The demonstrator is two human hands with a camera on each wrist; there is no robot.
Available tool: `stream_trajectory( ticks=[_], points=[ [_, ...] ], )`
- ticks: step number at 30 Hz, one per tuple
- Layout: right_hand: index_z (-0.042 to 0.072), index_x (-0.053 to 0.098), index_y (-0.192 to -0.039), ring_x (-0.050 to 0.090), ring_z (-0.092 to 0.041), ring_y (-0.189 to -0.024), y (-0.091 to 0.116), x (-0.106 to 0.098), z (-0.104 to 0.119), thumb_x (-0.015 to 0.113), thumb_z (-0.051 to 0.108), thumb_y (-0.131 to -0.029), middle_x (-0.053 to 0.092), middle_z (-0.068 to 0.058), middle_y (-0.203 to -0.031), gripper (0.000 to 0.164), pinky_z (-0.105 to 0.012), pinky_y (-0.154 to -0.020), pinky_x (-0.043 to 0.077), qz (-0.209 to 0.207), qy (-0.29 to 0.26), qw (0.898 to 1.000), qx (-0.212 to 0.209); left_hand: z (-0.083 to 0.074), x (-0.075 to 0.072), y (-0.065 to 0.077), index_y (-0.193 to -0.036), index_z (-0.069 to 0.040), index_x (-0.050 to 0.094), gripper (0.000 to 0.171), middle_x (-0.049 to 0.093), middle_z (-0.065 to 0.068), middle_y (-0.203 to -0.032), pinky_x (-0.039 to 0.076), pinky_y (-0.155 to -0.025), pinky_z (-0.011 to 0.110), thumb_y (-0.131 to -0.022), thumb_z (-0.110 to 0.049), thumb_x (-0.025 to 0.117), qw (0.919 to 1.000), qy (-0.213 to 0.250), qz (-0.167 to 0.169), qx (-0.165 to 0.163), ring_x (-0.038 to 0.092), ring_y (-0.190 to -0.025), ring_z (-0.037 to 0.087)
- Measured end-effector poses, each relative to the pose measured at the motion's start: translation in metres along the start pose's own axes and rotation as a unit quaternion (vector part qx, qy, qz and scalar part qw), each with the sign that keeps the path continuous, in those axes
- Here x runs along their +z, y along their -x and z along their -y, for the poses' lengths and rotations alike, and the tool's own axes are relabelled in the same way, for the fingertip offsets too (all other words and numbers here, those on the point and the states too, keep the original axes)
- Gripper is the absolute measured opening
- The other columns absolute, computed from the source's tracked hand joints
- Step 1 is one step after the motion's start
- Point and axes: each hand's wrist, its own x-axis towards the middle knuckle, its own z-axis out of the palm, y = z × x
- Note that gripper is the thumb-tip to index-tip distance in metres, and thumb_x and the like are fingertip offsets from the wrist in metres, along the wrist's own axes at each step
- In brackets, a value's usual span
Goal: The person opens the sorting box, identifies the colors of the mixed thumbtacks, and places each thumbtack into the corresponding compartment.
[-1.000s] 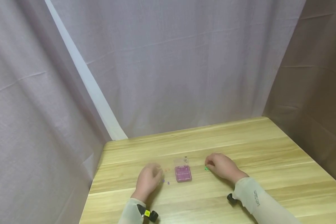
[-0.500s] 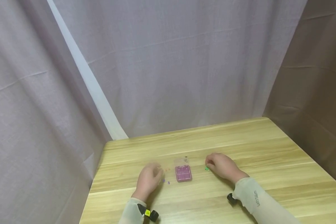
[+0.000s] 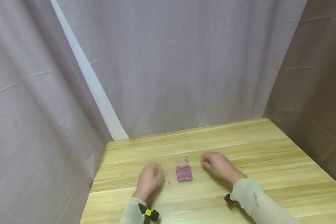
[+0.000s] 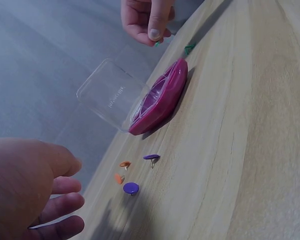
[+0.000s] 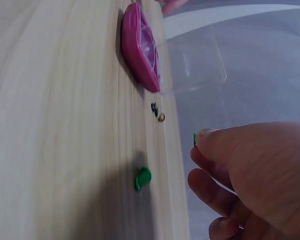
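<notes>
My right hand (image 3: 218,166) pinches a small green thumbtack (image 5: 195,139) between thumb and finger, raised above the table right of the pink box. More green, one or two thumbtacks (image 5: 143,178), lies on the wood below it. My left hand (image 3: 147,179) stays left of the box, fingers loosely bent and holding nothing. Near its fingers lie two purple thumbtacks (image 4: 131,188) and two orange thumbtacks (image 4: 124,164). Between the hands sits the pink divided box (image 3: 184,173), its clear lid (image 4: 112,95) swung back. Its compartments are too unclear to read.
Small dark and gold pieces (image 5: 157,111) lie by the lid, their kind unclear. The wooden table (image 3: 168,205) reaches back to grey curtains (image 3: 184,77). A black wrist camera (image 3: 154,215) sits at the left cuff, another (image 3: 229,199) at the right.
My right hand has lifted and shifted slightly left toward the box, with a green thumbtack pinched in it. The left hand has hardly moved.
</notes>
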Motion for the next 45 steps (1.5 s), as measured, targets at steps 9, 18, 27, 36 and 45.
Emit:
stream_trajectory(
  ticks=[9,18,27,36,45],
  points=[
    [0.022,0.07,-0.093,0.06,-0.008,-0.083,-0.006,0.004,0.01,0.07,0.023,-0.089,0.068,0.011,-0.087,0.004,-0.041,-0.08,0.057,0.005,-0.002,1.0,-0.007,-0.003,0.0,-0.002,-0.118,-0.015,0.066,0.033,0.069,0.002,-0.103,0.056,-0.083,0.045,-0.093,-0.036,0.064,1.0,-0.004,0.003,-0.006,0.06,-0.091,0.016],
    [0.025,0.069,-0.093,0.059,-0.007,-0.084,-0.01,0.007,0.019,0.069,0.023,-0.089,0.068,0.012,-0.09,0.004,-0.039,-0.081,0.056,0.006,-0.005,1.0,-0.015,-0.002,0.002,-0.005,-0.119,-0.017,0.065,0.033,0.069,0.002,-0.104,0.055,-0.084,0.045,-0.093,-0.037,0.064,0.9999,-0.003,0.005,-0.009,0.06,-0.091,0.015],
    [0.025,0.07,-0.094,0.058,-0.004,-0.085,-0.009,0.013,0.032,0.07,0.024,-0.089,0.068,0.014,-0.092,0.005,-0.036,-0.083,0.054,0.028,-0.012,0.999,-0.021,-0.003,-0.001,-0.006,-0.12,-0.016,0.065,0.034,0.068,0.002,-0.104,0.055,-0.084,0.046,-0.093,-0.036,0.063,0.9999,-0.001,0.009,-0.014,0.06,-0.092,0.016],
    [0.024,0.072,-0.094,0.059,-0.004,-0.086,-0.005,0.023,0.038,0.071,0.025,-0.088,0.067,0.014,-0.093,0.006,-0.035,-0.081,0.057,0.042,0.006,0.996,-0.077,-0.005,0.0,-0.004,-0.119,-0.016,0.066,0.033,0.069,0.004,-0.106,0.055,-0.086,0.048,-0.092,-0.035,0.064,0.9999,-0.006,0.005,-0.01,0.061,-0.094,0.018],
    [0.025,0.072,-0.091,0.055,-0.002,-0.078,-0.004,0.033,0.04,0.072,0.024,-0.086,0.063,0.016,-0.088,0.005,-0.033,-0.073,0.056,0.047,0.015,0.994,-0.1,-0.007,0.0,-0.001,-0.12,-0.016,0.065,0.034,0.069,0.004,-0.106,0.055,-0.087,0.048,-0.093,-0.036,0.064,0.9997,0.001,0.012,-0.021,0.061,-0.094,0.018]
  ],
)
